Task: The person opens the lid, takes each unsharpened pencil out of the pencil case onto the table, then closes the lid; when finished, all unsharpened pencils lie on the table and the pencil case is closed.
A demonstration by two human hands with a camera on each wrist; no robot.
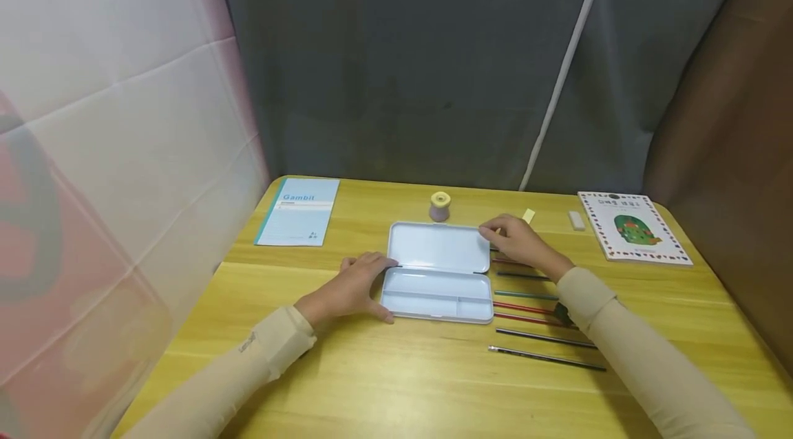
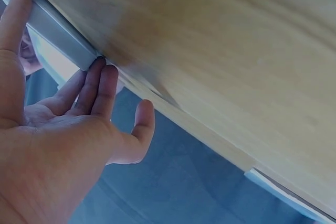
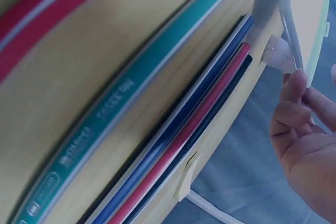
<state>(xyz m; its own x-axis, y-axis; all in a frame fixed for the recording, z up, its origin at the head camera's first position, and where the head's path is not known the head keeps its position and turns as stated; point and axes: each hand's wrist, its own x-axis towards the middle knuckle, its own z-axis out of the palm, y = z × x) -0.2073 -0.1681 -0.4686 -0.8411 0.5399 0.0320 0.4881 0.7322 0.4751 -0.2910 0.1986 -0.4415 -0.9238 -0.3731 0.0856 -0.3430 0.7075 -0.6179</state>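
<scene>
A white pencil case lies unfolded on the table, its lid [image 1: 434,246] at the back and its divided base [image 1: 418,283] in front. My left hand [image 1: 350,291] holds the base's left end, thumb at the front corner and fingers near the hinge. The left wrist view shows that hand's fingertips against the case's side wall [image 2: 63,38]. With thumb and fingers, my right hand [image 1: 520,243] pinches the lid's far right corner; the right wrist view shows this pinch on the lid edge [image 3: 294,30]. The inside of the lid and the base compartments hold nothing.
Right of the case lie several pencils [image 1: 545,357], partly under my right forearm, with a dark green object [image 1: 562,314]. Behind stand a yellow-topped round container [image 1: 440,201], a yellow strip [image 1: 529,216] and a white eraser [image 1: 577,221]. A notebook [image 1: 297,219] lies left, a booklet [image 1: 638,229] right.
</scene>
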